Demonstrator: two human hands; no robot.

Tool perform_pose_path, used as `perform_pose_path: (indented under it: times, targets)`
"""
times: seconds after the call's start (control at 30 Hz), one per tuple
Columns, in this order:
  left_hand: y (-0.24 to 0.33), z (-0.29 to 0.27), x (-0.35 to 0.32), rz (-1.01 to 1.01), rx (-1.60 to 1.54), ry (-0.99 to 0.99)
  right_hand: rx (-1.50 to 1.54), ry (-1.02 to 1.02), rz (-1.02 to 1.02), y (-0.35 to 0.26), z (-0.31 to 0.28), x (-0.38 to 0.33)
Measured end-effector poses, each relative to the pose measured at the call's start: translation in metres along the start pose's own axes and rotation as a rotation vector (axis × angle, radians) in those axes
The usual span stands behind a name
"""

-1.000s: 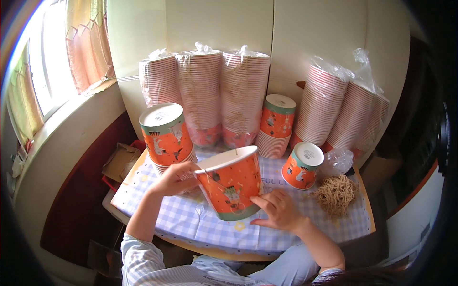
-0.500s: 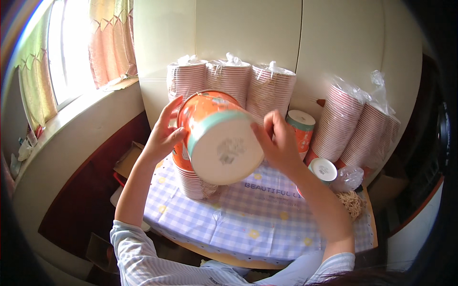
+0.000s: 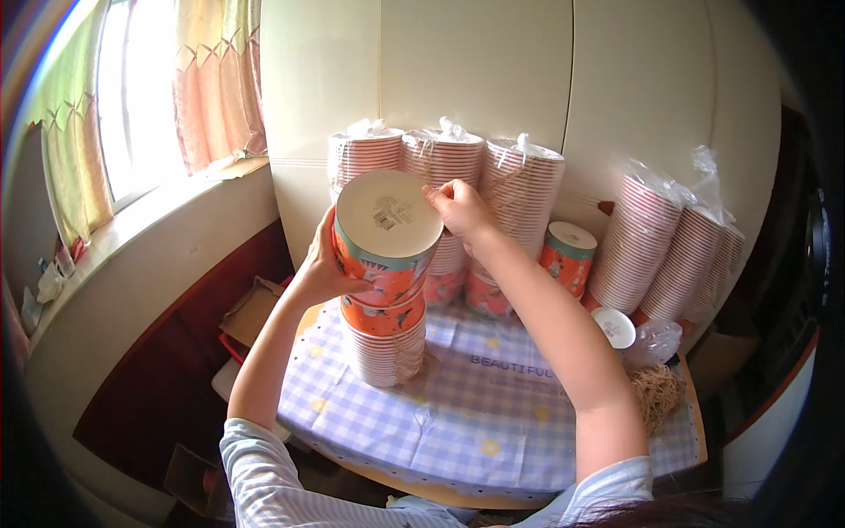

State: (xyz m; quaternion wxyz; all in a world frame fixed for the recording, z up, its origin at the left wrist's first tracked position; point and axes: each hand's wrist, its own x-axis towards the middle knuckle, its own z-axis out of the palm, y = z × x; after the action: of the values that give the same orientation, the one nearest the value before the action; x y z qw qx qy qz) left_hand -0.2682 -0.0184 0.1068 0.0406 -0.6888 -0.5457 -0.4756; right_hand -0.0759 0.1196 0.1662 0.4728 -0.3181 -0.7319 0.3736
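Observation:
An orange paper tub (image 3: pixel 388 268) with a teal band and a white base stands upside down on a stack of matching nested tubs (image 3: pixel 385 348). My left hand (image 3: pixel 327 271) wraps round its left side, thumb across the front and fingers behind. My right hand (image 3: pixel 462 211) is closed at the right edge of the white base, fingertips pinched against its rim. Whether anything thin is between those fingertips is too small to tell. The stack's lower rims form pinkish-white rings above the checked tablecloth (image 3: pixel 458 431).
Tall bagged tub stacks stand at the back (image 3: pixel 524 189) and right (image 3: pixel 634 242). Between them is an upturned orange tub (image 3: pixel 568 257). A small white-based cup (image 3: pixel 613 327), crumpled clear plastic (image 3: pixel 658 340) and shredded tan paper (image 3: pixel 656 396) sit at the right edge.
The tub, tilted with its base facing me before, now stands upright-inverted on the stack. Both hands moved with it, and the right hand shifted left to the base's edge.

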Motion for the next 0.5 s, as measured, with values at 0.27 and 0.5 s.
perform_pose_path:
  times: [0.27, 0.5]
  targets:
    - [-0.036, 0.024, -0.01, -0.046, -0.432, 0.062, 0.2, -0.179, -0.018, 0.002, 0.01, -0.022]
    - [-0.045, 0.035, -0.019, -0.086, -0.323, 0.035, 0.136, -0.268, -0.307, 0.026, 0.014, -0.047]
